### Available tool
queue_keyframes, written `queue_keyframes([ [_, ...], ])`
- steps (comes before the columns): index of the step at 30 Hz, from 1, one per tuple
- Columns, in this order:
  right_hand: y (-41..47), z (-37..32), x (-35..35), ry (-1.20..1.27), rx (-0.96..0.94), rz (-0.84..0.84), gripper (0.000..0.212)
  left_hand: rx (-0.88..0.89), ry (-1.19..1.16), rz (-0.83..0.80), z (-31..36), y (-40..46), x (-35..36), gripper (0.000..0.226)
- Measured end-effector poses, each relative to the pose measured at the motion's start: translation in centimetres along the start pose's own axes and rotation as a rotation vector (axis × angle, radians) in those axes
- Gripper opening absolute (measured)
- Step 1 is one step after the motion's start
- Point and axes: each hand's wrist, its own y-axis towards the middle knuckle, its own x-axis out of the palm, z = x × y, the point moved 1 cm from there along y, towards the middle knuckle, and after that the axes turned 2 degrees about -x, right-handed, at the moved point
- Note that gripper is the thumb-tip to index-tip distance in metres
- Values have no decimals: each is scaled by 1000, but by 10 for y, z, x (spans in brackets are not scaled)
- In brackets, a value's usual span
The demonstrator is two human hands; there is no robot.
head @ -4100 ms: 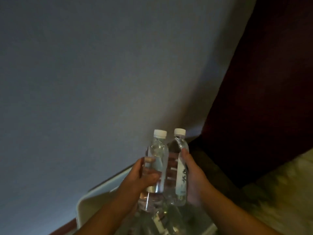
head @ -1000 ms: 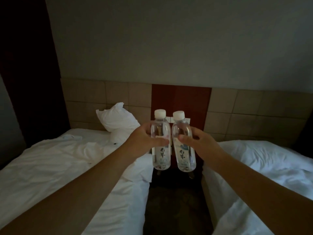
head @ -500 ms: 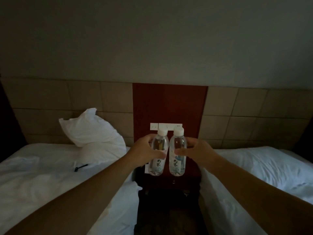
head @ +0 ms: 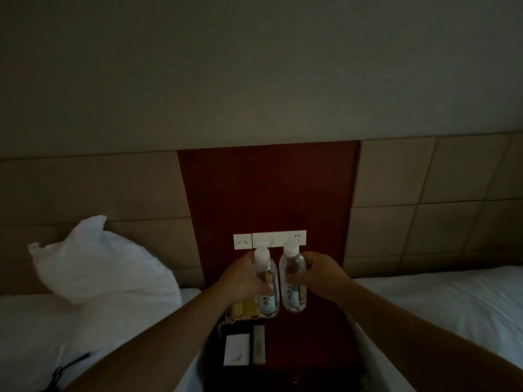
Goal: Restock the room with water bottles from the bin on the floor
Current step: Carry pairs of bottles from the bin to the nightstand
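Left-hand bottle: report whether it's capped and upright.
Capped and upright: the left-hand bottle shows a white cap on top, held vertical by the left hand.

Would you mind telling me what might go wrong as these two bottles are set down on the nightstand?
The left bottle hangs right beside the yellowish phone, so it may land on it and tip. The left hand and right hand hold the bottles close together; the right bottle could knock its neighbour. Dim light makes the nightstand surface hard to judge.

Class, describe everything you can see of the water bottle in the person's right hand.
The right bottle is small, clear plastic, white-capped, with a pale label carrying dark characters. It stands upright, filled with clear water, held at its upper body by the right hand, beside the left bottle, low over the dark nightstand.
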Motion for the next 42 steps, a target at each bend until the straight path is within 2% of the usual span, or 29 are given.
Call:
queue_keyframes([
  [3,65,36,-11,0,15,-12,30,11,80,-1,-7,67,13,81],
  [8,154,110,-13,15,87,-42,44,-64,124,7,-54,172,39,68],
  [12,223,174,-4,4,185,-88,53,-151,104,-31,-100,256,63,76],
  [14,257,205,3,1,256,-88,47,-186,79,-34,-122,295,77,77],
  [17,303,247,24,52,378,-148,20,-251,53,-26,-157,342,106,70],
  [20,342,287,43,67,414,-141,16,-279,82,-48,-193,383,143,65],
  [22,360,316,55,112,410,-110,20,-275,148,-79,-214,402,164,62],
  [26,393,374,73,203,433,-131,41,-295,171,-78,-249,436,203,40],
  [29,410,416,85,180,426,-183,44,-351,102,-34,-265,451,223,46],
  [32,414,447,90,169,401,-187,46,-358,23,40,-272,454,236,42],
  [34,411,453,88,147,381,-205,53,-343,40,45,-271,454,236,44],
  [42,404,452,85,59,383,-273,56,-386,104,-31,-264,447,232,53],
])
